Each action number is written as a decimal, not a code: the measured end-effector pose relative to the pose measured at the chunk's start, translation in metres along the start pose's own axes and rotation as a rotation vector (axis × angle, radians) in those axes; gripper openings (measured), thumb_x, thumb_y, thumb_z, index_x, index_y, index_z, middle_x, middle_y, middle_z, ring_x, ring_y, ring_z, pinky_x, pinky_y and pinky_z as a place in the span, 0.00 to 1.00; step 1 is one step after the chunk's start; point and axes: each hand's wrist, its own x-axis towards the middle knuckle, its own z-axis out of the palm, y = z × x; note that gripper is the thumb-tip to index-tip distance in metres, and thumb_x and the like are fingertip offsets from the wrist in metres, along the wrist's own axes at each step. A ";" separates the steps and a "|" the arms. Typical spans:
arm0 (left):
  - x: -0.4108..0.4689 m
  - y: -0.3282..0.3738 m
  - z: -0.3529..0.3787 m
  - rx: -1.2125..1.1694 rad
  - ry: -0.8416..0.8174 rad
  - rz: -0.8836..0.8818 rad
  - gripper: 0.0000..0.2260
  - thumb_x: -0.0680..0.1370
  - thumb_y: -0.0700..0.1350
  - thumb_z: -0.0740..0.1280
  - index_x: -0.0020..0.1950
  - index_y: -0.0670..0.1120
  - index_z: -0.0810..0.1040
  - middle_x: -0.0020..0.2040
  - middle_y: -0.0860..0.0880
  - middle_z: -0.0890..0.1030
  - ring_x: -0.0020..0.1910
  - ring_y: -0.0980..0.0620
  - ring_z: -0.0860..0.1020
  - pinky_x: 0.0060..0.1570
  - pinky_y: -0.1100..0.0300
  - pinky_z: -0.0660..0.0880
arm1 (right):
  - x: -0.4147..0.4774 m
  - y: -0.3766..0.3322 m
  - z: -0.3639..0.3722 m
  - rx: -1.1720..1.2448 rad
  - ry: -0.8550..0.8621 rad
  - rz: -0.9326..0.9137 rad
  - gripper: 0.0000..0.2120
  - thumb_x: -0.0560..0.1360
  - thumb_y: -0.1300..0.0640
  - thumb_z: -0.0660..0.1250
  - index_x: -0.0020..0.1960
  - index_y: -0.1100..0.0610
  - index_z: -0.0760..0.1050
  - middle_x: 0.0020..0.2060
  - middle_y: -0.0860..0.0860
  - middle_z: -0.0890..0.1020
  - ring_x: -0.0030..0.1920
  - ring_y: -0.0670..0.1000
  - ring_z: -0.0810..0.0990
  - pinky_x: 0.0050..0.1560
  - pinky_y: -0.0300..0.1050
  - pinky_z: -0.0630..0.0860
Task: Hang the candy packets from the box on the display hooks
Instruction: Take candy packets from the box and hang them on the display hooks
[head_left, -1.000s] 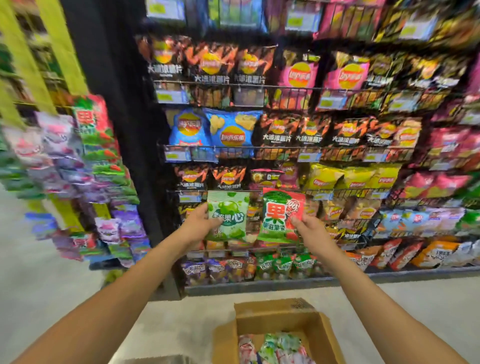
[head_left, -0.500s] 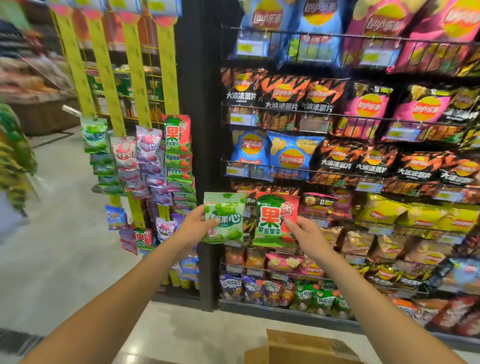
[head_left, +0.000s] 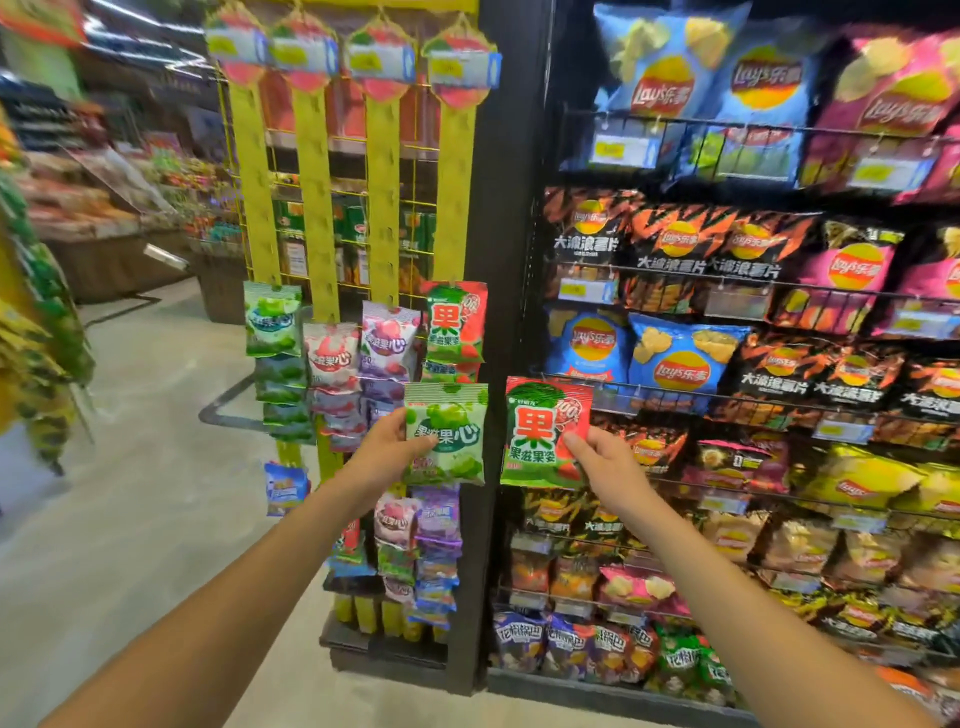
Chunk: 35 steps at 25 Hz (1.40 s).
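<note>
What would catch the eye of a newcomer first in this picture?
In the middle, the left hand holds up a green packet and the right hand a red packet, side by side. Behind the green one, yellow strips carry more hanging candy packets. To the right, a black rack is packed with bright chip bags.

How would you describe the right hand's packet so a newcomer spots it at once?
Find the black post between the yellow hanging strips and the crisp shelves. At its right edge the right hand pinches a candy packet. It is red-and-green with one big red character; the left hand holds a pale green packet.
</note>
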 end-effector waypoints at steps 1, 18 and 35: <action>0.013 0.000 -0.017 -0.003 -0.002 0.011 0.14 0.82 0.39 0.70 0.67 0.47 0.77 0.60 0.48 0.86 0.58 0.49 0.84 0.56 0.53 0.80 | 0.010 -0.010 0.014 0.014 0.019 0.009 0.17 0.85 0.50 0.63 0.49 0.61 0.81 0.40 0.55 0.84 0.41 0.53 0.82 0.46 0.47 0.77; 0.149 0.016 -0.160 -0.018 -0.056 0.130 0.30 0.82 0.48 0.70 0.81 0.45 0.62 0.69 0.49 0.73 0.69 0.45 0.71 0.68 0.48 0.70 | 0.212 -0.174 0.107 0.063 0.344 -0.047 0.18 0.84 0.46 0.62 0.56 0.62 0.73 0.43 0.54 0.74 0.41 0.52 0.73 0.44 0.52 0.73; 0.179 -0.013 -0.180 0.085 -0.078 0.122 0.13 0.82 0.48 0.71 0.48 0.57 0.66 0.47 0.55 0.67 0.42 0.56 0.67 0.42 0.56 0.67 | 0.218 -0.143 0.122 0.067 0.412 -0.042 0.17 0.84 0.50 0.62 0.56 0.65 0.73 0.43 0.55 0.74 0.42 0.53 0.73 0.41 0.50 0.71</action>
